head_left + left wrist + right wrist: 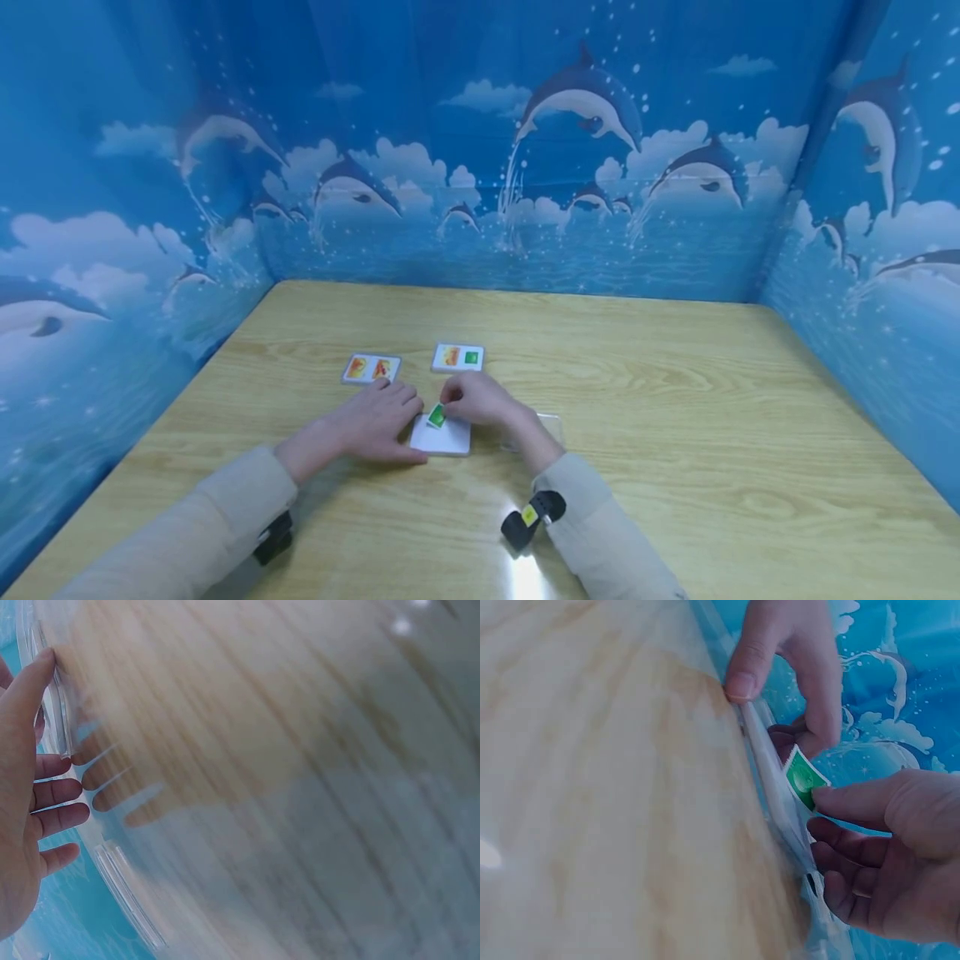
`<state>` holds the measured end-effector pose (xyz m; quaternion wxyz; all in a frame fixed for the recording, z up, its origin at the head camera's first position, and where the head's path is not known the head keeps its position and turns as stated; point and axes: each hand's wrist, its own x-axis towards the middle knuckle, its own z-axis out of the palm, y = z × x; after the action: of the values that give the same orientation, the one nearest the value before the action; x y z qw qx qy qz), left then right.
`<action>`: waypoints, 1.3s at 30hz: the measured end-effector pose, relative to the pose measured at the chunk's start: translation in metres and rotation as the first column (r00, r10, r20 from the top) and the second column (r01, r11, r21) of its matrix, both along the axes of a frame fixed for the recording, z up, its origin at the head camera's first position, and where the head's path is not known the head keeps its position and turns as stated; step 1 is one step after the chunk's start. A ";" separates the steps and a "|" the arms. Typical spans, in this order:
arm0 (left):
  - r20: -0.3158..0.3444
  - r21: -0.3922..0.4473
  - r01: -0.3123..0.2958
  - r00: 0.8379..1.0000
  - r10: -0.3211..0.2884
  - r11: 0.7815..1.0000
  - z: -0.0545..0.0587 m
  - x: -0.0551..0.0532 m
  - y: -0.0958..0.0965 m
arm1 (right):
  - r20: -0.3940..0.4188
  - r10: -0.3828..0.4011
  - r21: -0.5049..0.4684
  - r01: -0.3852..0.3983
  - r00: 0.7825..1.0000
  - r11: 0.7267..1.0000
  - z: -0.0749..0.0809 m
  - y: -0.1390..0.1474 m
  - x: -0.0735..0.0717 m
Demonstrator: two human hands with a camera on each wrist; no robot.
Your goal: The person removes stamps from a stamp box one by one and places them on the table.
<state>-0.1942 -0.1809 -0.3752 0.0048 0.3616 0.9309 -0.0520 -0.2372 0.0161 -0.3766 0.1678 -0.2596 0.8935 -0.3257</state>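
A small green postage stamp (pixel 804 778) with a white serrated edge is pinched between the thumb and a finger of my right hand (pixel 476 397). It is tilted above a white card-sized rectangle (pixel 450 439) on the table, and I cannot tell whether it touches it. My left hand (pixel 378 421) lies palm down at the left side of that rectangle. In the right wrist view, the left thumb (pixel 742 684) touches the rectangle's edge. The left wrist view shows the left fingers (pixel 60 817) extended, spread apart and holding nothing.
Behind the hands lie two cards, the left card (pixel 372 368) with two orange pictures, the right card (pixel 457 357) with an orange and a green one. A clear flat plastic piece (pixel 552 427) is partly under my right forearm. Dolphin-printed curtains (pixel 480 150) enclose the wooden table (pixel 697 433).
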 end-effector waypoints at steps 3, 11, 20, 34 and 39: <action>0.004 0.004 0.004 1.000 -0.004 1.000 0.001 0.000 0.000 | 0.030 0.012 -0.027 -0.011 0.999 1.000 0.000 0.003 -0.003; 0.015 0.005 0.005 1.000 -0.005 1.000 0.003 0.001 0.001 | 0.102 -0.009 -0.092 0.018 0.995 0.996 0.001 0.012 -0.010; 0.011 -0.005 0.004 1.000 -0.004 1.000 0.002 0.000 0.001 | 0.157 -0.076 -0.149 0.099 0.985 0.984 0.004 0.015 -0.014; 0.033 -0.005 -0.009 0.999 0.009 1.000 0.002 0.000 0.001 | 0.191 -0.160 -0.218 0.201 0.968 0.955 0.004 0.007 -0.019; 0.031 -0.015 -0.019 0.999 0.020 1.000 0.001 0.000 0.000 | 0.178 -0.193 -0.202 0.228 0.965 0.953 0.003 0.001 -0.020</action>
<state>-0.1940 -0.1804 -0.3740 0.0226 0.3532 0.9338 -0.0533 -0.2576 0.0173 -0.3736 0.1717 -0.1534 0.8586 -0.4581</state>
